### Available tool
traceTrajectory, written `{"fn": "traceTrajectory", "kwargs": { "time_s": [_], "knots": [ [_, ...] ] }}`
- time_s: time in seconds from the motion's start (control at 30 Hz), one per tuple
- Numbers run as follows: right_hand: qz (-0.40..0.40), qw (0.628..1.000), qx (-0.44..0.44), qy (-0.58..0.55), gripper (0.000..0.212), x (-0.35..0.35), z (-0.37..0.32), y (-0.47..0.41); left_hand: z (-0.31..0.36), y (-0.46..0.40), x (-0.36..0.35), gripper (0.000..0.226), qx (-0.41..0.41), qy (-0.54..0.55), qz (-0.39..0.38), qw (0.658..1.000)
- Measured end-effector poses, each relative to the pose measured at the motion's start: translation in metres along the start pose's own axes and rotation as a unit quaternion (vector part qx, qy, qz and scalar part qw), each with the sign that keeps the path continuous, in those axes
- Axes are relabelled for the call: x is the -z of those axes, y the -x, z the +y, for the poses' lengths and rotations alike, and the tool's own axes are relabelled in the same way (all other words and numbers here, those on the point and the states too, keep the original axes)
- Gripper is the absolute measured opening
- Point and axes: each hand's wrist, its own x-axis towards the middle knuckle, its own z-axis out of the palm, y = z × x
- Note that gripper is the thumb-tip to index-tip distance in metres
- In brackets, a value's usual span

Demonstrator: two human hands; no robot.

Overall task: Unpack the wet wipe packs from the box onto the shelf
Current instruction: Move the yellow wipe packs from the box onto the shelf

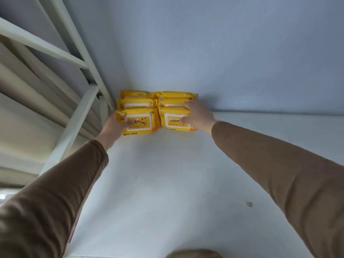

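Several yellow baby wipe packs stand in two rows on the white shelf, pushed back toward the wall in the left corner. My left hand grips the front left pack at its left end, thumb on its white lid. My right hand grips the front right pack, fingers over its top edge and thumb on its face. Behind them stand more packs, partly hidden. The box is not in view.
The shelf's white frame posts and cross bars rise at the left, close to my left hand. A blue-grey wall backs the shelf. A small dark speck lies on the shelf board at right. Something brown shows at the bottom edge.
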Motion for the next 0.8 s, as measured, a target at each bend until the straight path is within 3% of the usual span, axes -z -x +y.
{"fn": "traceTrajectory", "kwargs": {
  "time_s": [0.2, 0.43, 0.53, 0.7, 0.8],
  "knots": [
    [0.121, 0.992, -0.005, 0.022, 0.044, -0.019, -0.006, 0.004, -0.005, -0.014, -0.005, 0.075, -0.026, -0.05, 0.026, 0.998],
    [0.153, 0.985, -0.036, 0.069, 0.043, -0.022, -0.018, 0.011, -0.004, -0.02, -0.014, 0.078, -0.049, -0.117, 0.052, 0.991],
    [0.159, 0.98, -0.059, 0.105, 0.048, -0.017, -0.024, 0.018, 0.003, -0.007, -0.019, 0.082, -0.059, -0.168, 0.103, 0.979],
    [0.193, 0.976, -0.043, 0.087, 0.048, -0.002, -0.01, 0.051, 0.026, 0.03, -0.044, 0.07, -0.242, -0.289, 0.191, 0.906],
    [0.204, 0.976, -0.05, 0.06, 0.04, 0.008, 0.019, 0.089, 0.045, 0.058, -0.087, 0.057, -0.325, -0.268, 0.124, 0.898]
  ]
}}
